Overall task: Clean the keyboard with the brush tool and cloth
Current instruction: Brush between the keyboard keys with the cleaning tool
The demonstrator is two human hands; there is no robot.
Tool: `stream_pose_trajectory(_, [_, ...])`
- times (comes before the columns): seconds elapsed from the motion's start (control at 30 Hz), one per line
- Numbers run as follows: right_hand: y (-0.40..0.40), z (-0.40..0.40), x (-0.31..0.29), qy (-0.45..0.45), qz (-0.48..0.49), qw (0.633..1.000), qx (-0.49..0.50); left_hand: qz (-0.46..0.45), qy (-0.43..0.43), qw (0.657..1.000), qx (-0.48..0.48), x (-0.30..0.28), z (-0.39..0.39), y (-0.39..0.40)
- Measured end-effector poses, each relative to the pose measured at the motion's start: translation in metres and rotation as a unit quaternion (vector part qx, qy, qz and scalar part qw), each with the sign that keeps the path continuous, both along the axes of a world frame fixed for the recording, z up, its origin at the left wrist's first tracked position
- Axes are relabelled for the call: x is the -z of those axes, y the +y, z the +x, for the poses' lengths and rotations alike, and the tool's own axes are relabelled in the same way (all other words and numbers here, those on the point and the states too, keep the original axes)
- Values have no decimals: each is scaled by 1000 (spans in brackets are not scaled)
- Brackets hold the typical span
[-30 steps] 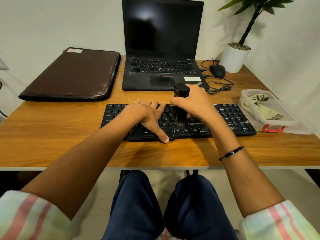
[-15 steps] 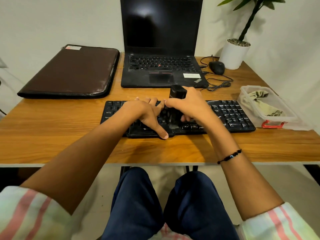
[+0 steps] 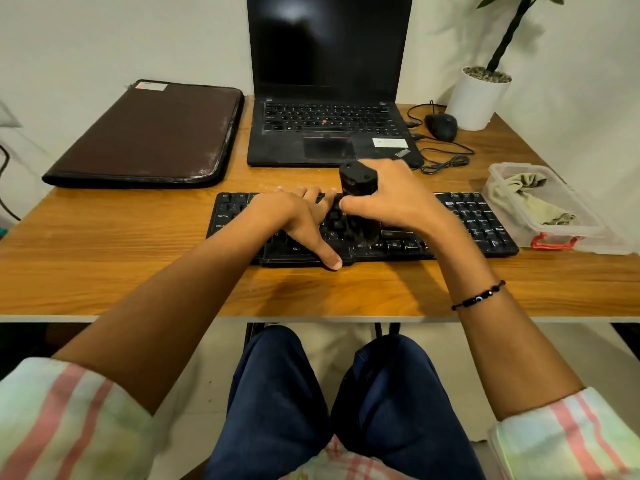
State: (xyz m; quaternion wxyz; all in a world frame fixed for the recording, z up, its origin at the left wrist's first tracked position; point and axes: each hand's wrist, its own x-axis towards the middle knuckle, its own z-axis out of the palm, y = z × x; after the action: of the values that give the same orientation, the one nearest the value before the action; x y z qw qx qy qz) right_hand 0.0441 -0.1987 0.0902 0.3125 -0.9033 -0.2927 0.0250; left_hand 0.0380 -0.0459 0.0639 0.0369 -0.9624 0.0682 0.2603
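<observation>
Shifted slightly left since before, brush point(image 3: 358, 188) fisted in right hand point(image 3: 388, 199), left hand point(image 3: 298, 220) flat at nine o'clock, steadying keyboard point(image 3: 478, 220).

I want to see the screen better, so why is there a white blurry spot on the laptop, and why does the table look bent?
Head view: the pale patch on the dark laptop screen is reflected room light, not a picture. Head view: the wide-angle lens bows the table edges. Head view: both hands cast soft shadows toward the near edge.
</observation>
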Motion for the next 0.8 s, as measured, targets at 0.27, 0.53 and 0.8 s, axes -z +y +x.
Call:
stream_pose_trajectory(0.27, [0, 5, 2, -3, 0, 1000, 4, -2, 0, 1000, -1, -2, -2, -2])
stream_pose_trajectory(0.53, [-4, -2, 29, -79, 152, 975, 141, -13, -12, 1000, 11, 2, -2, -12])
stream_pose_trajectory(0.8, [-17, -10, 10, 75, 143, 974, 157, -37, -38, 998, 18, 16, 2, -25])
